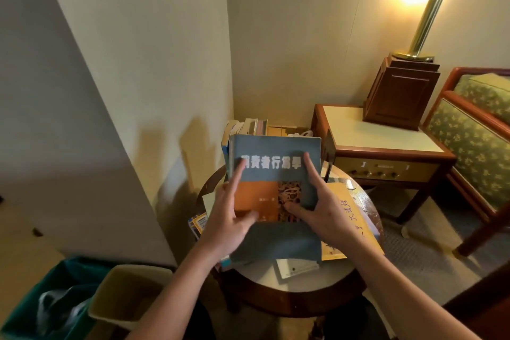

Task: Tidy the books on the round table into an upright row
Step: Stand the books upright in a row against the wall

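the left hand (230, 222) and right hand (327, 215) are clamping the side edges of the blue book (276, 152), holding it tilted mid-frame over the round table (303, 281). i'd judge it next needs standing against the upright row (248, 125) just behind.

Lit brass lamp (430, 5) beside a green armchair (474, 130).

A round table (300, 288) with a pale top and dark wood rim. A yellow book (343, 197) lies flat at its right, a white booklet (298, 268) near the front, and a blue-and-yellow book (198, 222) overhangs the left edge (a held blue-grey book (276, 240) hides the middle).
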The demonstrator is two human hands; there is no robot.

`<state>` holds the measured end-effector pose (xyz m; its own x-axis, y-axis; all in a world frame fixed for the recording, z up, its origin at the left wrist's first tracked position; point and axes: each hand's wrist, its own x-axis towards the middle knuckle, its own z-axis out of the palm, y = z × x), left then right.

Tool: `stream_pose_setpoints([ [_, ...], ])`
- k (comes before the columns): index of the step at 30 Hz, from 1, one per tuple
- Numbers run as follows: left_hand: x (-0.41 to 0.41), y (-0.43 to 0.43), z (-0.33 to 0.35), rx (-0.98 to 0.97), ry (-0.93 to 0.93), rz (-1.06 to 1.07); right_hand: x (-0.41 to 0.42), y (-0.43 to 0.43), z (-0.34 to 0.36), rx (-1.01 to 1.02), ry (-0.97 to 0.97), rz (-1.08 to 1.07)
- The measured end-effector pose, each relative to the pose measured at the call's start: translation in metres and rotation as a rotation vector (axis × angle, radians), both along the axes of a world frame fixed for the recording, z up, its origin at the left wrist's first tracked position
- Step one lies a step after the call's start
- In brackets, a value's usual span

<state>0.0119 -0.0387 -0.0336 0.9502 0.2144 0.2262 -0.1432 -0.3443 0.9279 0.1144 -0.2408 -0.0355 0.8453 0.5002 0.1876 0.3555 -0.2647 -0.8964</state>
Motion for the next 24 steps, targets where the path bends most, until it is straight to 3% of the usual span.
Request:
stream_pose_setpoints([
  [5,0.013,0.026,0.021,0.347,-0.105,0.246,0.005,0.040,0.009,-0.056,-0.172,-0.035],
  [10,0.005,0.046,0.011,0.544,-0.145,0.296,0.012,0.067,-0.002,-0.137,-0.246,-0.061],
  [14,-0.003,0.053,-0.001,0.528,-0.185,0.380,0.021,0.082,-0.008,-0.259,-0.341,-0.027],
  [19,0.000,0.049,-0.003,0.591,-0.250,0.403,0.034,0.089,-0.006,-0.249,-0.347,-0.022],
  [24,0.007,0.037,0.006,0.333,-0.247,0.470,0.034,0.091,-0.001,-0.144,-0.244,-0.047],
])
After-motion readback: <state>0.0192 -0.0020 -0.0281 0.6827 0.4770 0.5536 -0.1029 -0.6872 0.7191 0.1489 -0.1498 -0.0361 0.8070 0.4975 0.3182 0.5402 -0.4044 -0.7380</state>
